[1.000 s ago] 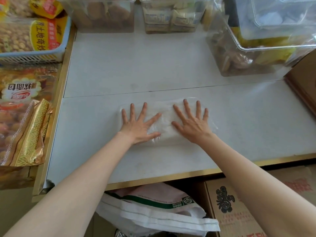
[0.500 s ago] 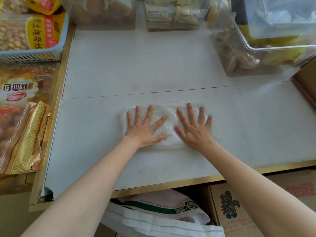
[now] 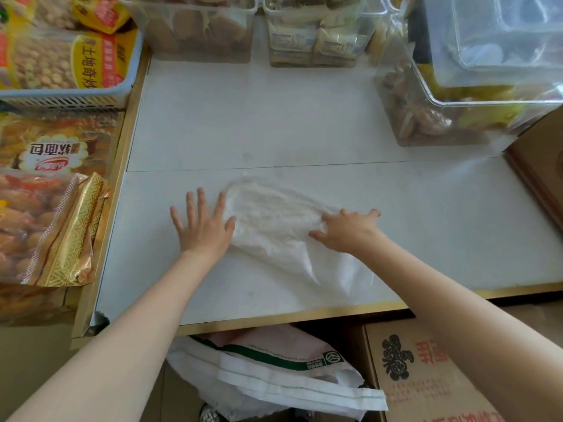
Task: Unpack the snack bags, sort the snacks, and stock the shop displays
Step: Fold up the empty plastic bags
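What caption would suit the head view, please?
Left hand flat on the white counter, right hand gathering a crumpled clear plastic bag.

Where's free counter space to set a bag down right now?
Bare counter between the clear bins at the back and the plastic bag under both hands. More to the right hand's right. Crowded: snack basket on the left, big bin at back right.

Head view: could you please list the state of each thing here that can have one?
clear plastic bag: empty, crumpled, lying on the counter.
left hand: flat, fingers spread, at the bag's left edge.
right hand: fingers curled, gripping the bag's right side.
front clear bin: holds wrapped snacks.
blue basket: holds snack packs.
cardboard box: below the counter; open or shut unclear.
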